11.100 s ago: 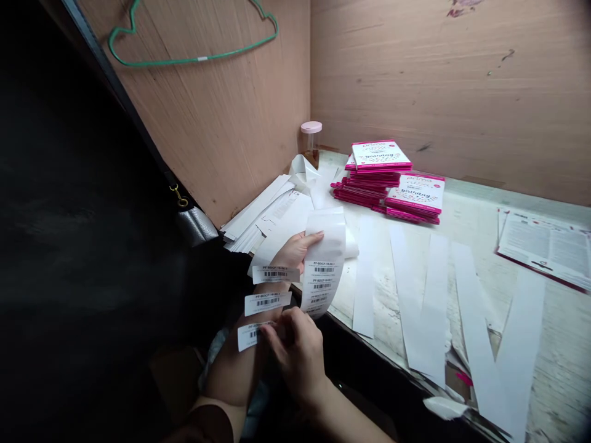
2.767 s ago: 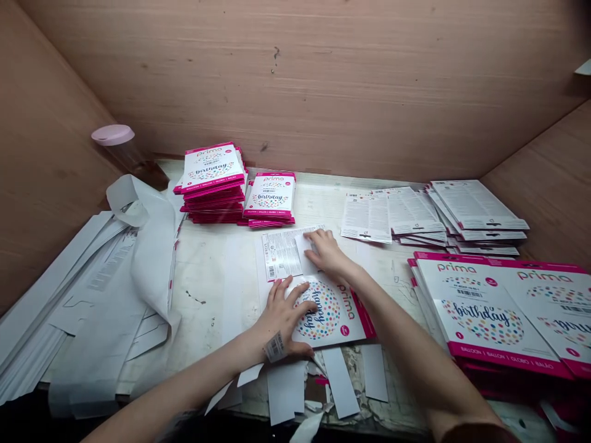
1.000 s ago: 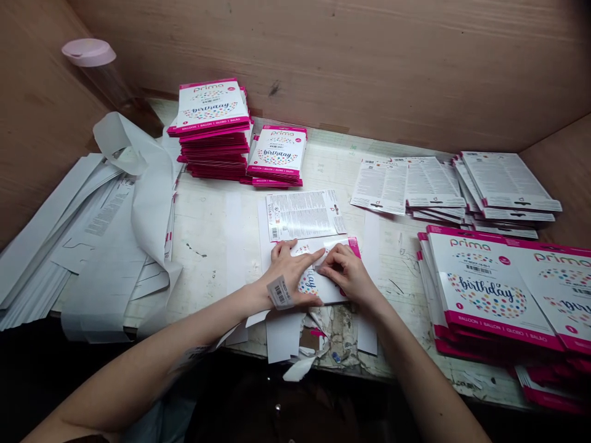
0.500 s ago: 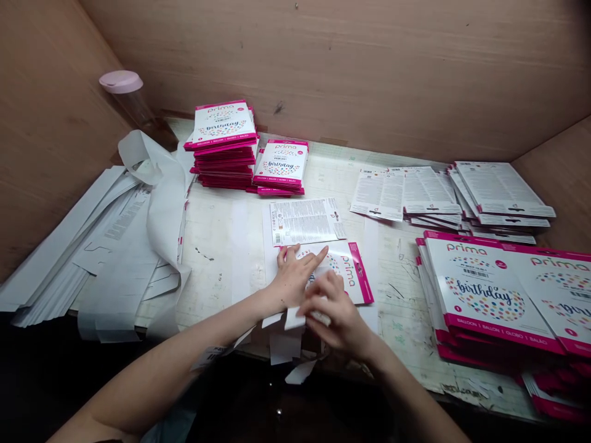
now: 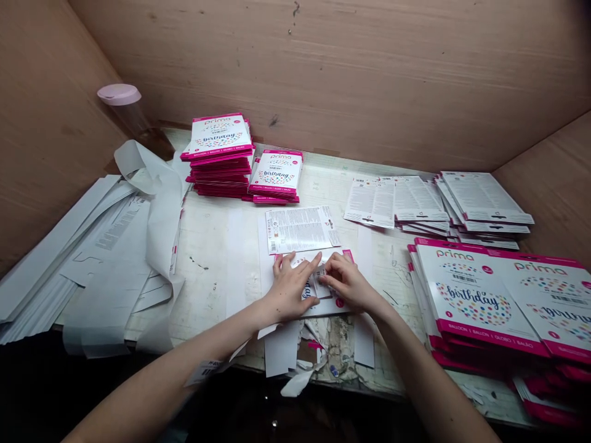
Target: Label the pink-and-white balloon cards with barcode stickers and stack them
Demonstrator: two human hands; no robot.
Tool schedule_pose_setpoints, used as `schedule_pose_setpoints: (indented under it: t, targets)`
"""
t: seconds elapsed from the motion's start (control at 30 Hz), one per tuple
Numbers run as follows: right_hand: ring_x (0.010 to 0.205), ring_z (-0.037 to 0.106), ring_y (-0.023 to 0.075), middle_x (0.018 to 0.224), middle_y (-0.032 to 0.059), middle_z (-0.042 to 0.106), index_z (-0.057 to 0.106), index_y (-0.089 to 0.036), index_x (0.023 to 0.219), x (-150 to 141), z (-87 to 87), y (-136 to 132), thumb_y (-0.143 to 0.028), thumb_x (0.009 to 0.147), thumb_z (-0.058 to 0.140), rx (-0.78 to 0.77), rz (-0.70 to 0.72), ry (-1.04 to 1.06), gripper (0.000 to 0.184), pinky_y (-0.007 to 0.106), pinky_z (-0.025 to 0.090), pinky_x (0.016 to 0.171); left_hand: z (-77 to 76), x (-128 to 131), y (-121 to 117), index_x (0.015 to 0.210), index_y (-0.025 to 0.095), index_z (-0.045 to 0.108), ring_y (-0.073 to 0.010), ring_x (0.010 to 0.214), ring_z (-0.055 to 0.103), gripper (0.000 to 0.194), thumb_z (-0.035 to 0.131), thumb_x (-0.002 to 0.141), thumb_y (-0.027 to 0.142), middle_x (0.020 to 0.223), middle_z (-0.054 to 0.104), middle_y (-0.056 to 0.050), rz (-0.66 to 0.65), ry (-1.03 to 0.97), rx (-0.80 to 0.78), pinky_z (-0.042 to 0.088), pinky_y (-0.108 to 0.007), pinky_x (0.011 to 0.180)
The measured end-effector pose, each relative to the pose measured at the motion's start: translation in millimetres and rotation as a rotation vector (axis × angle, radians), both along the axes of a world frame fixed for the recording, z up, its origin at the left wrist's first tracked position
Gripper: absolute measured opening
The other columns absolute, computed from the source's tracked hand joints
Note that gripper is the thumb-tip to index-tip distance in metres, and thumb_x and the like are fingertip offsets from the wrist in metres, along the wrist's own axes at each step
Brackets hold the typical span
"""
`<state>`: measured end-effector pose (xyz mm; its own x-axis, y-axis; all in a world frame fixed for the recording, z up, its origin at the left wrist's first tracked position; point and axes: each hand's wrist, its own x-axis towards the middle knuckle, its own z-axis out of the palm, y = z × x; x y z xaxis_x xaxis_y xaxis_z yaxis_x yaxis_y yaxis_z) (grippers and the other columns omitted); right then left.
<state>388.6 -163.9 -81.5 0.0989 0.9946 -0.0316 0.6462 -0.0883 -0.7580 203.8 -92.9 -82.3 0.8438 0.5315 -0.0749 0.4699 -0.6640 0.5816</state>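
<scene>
Pink-edged balloon pack [image 5: 325, 307] flat on worktable [image 5: 207, 246], L hand [image 5: 290, 289] fingers spread pressing it, R hand [image 5: 348, 283] fingertips closed on small label [image 5: 322, 275], insert sheet [image 5: 300, 229] just above, more packs [image 5: 480, 295] stacked at right w/ loose sheets [image 5: 482, 197] behind

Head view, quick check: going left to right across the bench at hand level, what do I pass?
Pile of white paper strips → left hand → right hand → stack of Prima birthday balloon packs
</scene>
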Motion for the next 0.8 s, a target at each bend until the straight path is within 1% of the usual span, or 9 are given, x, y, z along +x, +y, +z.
schedule_pose_setpoints:
  t: [0.13,0.27,0.33,0.43,0.47,0.57,0.63,0.7,0.8]
  targets:
    - [0.092,0.047,0.0241,0.085,0.0029,0.055,0.057,-0.021,0.073,-10,-11.3,3,-0.028,0.083,0.063,-0.048,-0.11,-0.155,0.013,0.044,0.036,0.085,-1.3,0,0,0.153,0.032,0.011,-0.044,0.137,0.021,0.1,0.072,0.075,0.035,0.134,0.055,-0.008,0.003,-0.007,0.002,0.008,-0.061,0.108]
    - [0.096,0.05,0.0244,0.095,0.0046,0.051,0.057,-0.021,0.079,-19,-18.6,-6,-0.034,0.08,0.067,0.059,-0.216,-0.172,0.016,0.042,0.039,0.085,-2.7,1,0,0.154,0.03,0.006,-0.0429,0.138,0.02,0.105,0.073,0.074,0.034,0.14,0.048,-0.008,0.011,-0.013,0.0,0.007,-0.06,0.11]
    - [0.098,0.051,0.0255,0.102,0.0065,0.049,0.055,-0.021,0.091,-20,-24.4,-4,-0.041,0.077,0.07,0.113,-0.285,-0.197,0.028,0.043,0.041,0.086,-2.6,1,1,0.154,0.03,0.005,-0.0423,0.138,0.02,0.106,0.073,0.072,0.033,0.144,0.044,-0.008,0.018,-0.004,-0.006,0.007,-0.06,0.11]
    - [0.102,0.051,0.028,0.111,0.0112,0.045,0.046,-0.018,0.115,-16,-32.4,9,-0.048,0.073,0.072,0.172,-0.365,-0.29,0.058,0.043,0.043,0.085,-1.4,2,2,0.153,0.031,0.01,-0.0405,0.138,0.021,0.105,0.074,0.07,0.033,0.146,0.039,-0.009,0.028,0.01,-0.007,0.008,-0.06,0.111]
    - [0.103,0.051,0.0289,0.112,0.0123,0.045,0.044,-0.017,0.118,-15,-33.7,14,-0.048,0.075,0.07,0.183,-0.371,-0.338,0.06,0.044,0.043,0.085,-1.1,2,2,0.153,0.031,0.013,-0.0396,0.138,0.022,0.104,0.075,0.069,0.034,0.147,0.038,-0.01,0.033,0.012,-0.001,0.009,-0.06,0.111]
    - [0.106,0.048,0.0306,0.111,0.0135,0.048,0.045,-0.016,0.118,-12,-31.3,22,-0.043,0.084,0.06,0.172,-0.346,-0.481,0.046,0.044,0.042,0.086,-0.7,1,2,0.151,0.028,0.024,-0.0384,0.138,0.022,0.099,0.076,0.068,0.036,0.152,0.029,-0.014,0.051,0.04,0.018,0.011,-0.06,0.112]
    - [0.105,0.047,0.0314,0.115,0.0145,0.048,0.045,-0.017,0.121,-14,-25.4,13,-0.044,0.086,0.058,0.159,-0.328,-0.54,0.046,0.046,0.041,0.085,0.0,0,2,0.149,0.024,0.031,-0.0397,0.14,0.019,0.093,0.076,0.068,0.039,0.156,0.022,-0.016,0.05,0.08,0.027,0.012,-0.06,0.112]
    - [0.108,0.045,0.0331,0.122,0.0152,0.047,0.044,-0.02,0.126,-18,-18.9,-10,-0.049,0.082,0.063,0.157,-0.317,-0.581,0.056,0.048,0.04,0.087,2.1,1,4,0.147,0.021,0.035,-0.0419,0.141,0.016,0.09,0.074,0.069,0.043,0.158,0.018,-0.018,0.027,0.123,0.032,0.013,-0.06,0.112]
    - [0.107,0.046,0.0335,0.122,0.0139,0.048,0.048,-0.023,0.124,-33,-14.4,-56,-0.05,0.075,0.071,0.137,-0.382,-0.592,0.06,0.048,0.041,0.086,9.0,7,14,0.144,0.018,0.041,-0.0414,0.137,0.025,0.076,0.066,0.077,0.045,0.154,0.029,-0.019,0.017,0.148,0.07,0.021,-0.059,0.108]
